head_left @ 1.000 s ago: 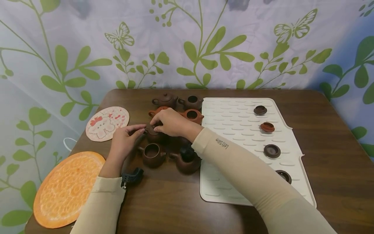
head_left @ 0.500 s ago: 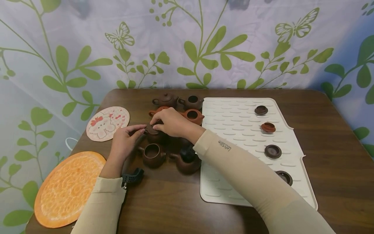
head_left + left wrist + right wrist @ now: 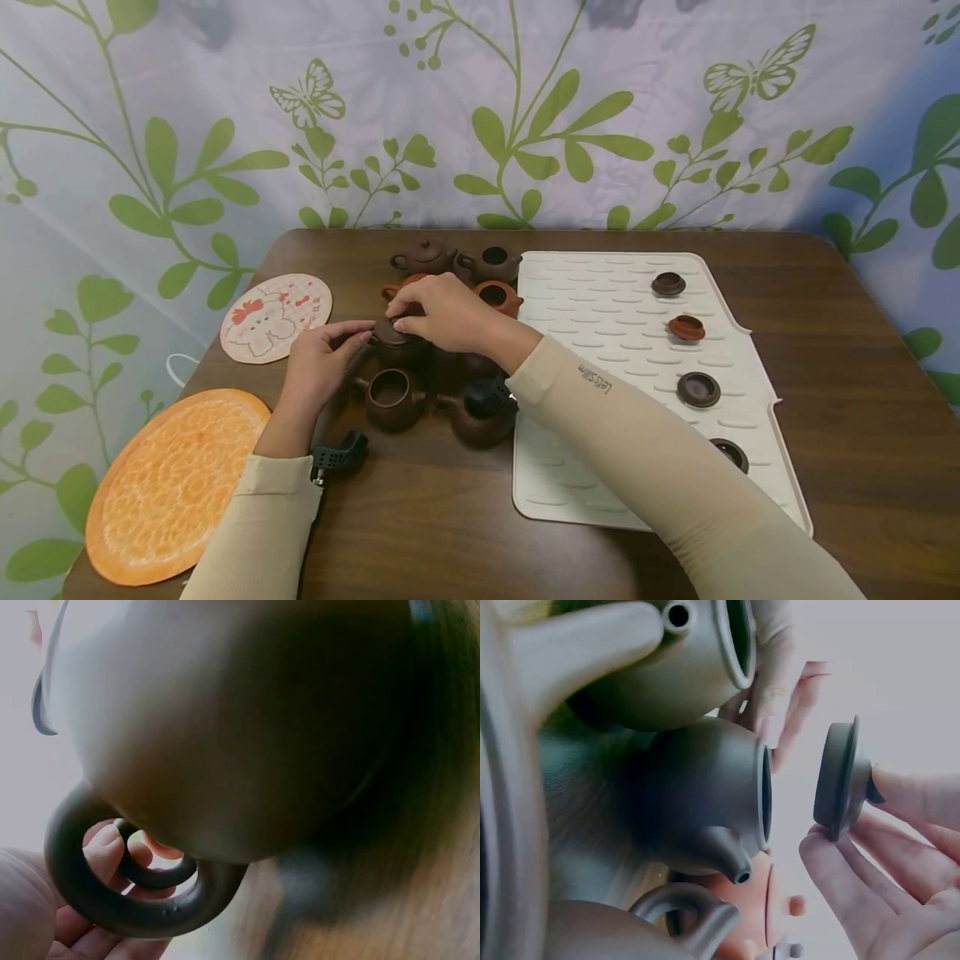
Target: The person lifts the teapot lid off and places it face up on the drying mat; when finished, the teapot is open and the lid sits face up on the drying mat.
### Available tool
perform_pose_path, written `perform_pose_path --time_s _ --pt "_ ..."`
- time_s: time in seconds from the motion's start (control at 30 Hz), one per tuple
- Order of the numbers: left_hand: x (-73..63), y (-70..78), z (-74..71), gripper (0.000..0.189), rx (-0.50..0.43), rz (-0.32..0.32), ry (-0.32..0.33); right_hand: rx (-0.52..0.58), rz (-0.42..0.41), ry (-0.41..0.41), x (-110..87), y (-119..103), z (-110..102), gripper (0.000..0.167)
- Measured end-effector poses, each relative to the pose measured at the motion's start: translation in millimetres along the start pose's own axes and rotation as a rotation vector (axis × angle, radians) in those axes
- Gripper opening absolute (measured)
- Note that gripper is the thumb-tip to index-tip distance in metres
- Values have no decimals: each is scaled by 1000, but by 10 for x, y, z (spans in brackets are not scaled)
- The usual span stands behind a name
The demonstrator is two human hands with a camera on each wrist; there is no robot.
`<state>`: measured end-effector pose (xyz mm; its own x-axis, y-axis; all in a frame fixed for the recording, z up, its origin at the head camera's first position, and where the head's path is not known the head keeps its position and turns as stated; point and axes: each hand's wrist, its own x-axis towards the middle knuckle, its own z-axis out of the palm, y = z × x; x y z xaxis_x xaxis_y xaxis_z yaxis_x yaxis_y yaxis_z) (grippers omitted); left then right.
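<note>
With thumb and fingers my right hand (image 3: 446, 312) pinches the knob of a dark brown teapot lid (image 3: 840, 780). In the right wrist view the lid hangs tilted, a short gap from the open mouth of a dark brown teapot (image 3: 705, 795). My left hand (image 3: 318, 362) reaches in from the left and pinches that teapot's handle (image 3: 154, 877), seen through a nearer teapot's handle loop. Two lidless brown teapots, one on the left (image 3: 393, 398) and one on the right (image 3: 480, 417), stand in front. My right wrist and its camera partly cover the teapots beneath.
Behind my hands stand a lidded brown teapot (image 3: 424, 257), an open brown one (image 3: 491, 262), and an open orange-red one (image 3: 497, 297). A lidded orange-red teapot (image 3: 750, 907) is partly hidden. Several lids lie on the white mat (image 3: 600, 333). Two round mats, pink (image 3: 277, 317) and orange (image 3: 180, 483), lie left.
My right wrist and forearm have shifted slightly to the right, while the fingertips stay over the same teapot. My left hand has stayed in place.
</note>
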<state>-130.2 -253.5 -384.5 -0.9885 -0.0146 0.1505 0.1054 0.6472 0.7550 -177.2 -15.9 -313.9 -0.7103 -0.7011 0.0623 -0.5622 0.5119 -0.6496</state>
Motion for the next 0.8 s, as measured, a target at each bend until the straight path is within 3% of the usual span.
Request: perform_pose_path --time_s 0.27,0.53,0.8 --pt "2 -22 8 23 -3 0 -2 93 49 -7 -132 84 -137 23" --pt "-4 -38 15 23 -1 7 -4 218 94 52 -367 292 -309 23" --pt "-3 -45 15 23 11 21 2 524 129 32 -638 585 -492 48"
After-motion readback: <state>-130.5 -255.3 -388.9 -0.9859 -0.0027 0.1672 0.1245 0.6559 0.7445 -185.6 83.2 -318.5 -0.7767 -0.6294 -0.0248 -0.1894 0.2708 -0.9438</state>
